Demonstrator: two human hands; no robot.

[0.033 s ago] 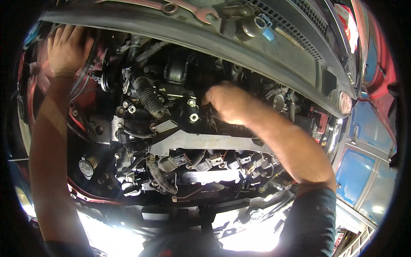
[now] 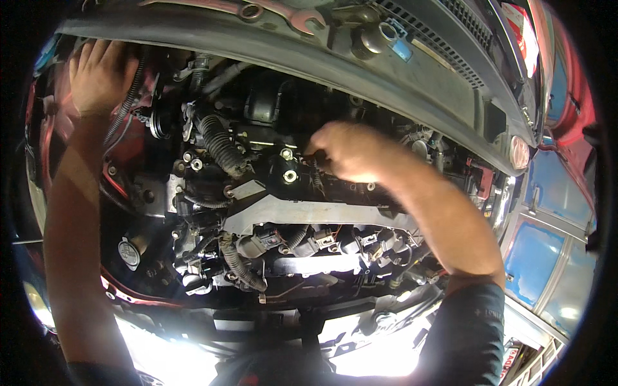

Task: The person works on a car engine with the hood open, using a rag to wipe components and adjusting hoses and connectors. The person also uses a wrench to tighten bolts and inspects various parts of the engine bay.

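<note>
My left hand lies with fingers stretched out on the red body panel at the far left of the engine bay, its tips close under the dark rear edge. Beside it runs a thin ribbed black conduit. My right hand, slightly blurred, is curled over the rear middle of the engine, next to thin wires. Its fingers are bent together and point down into shadow; whatever they grip is hidden. Left of that hand are a bright bolt head and a thick corrugated hose.
A combination wrench and a metal tool with a blue part lie on the cowl. A grey metal bracket crosses the engine, with several connectors in front. A capped filler neck stands front left.
My right hand and forearm have shifted very slightly. My left hand stays in place.
</note>
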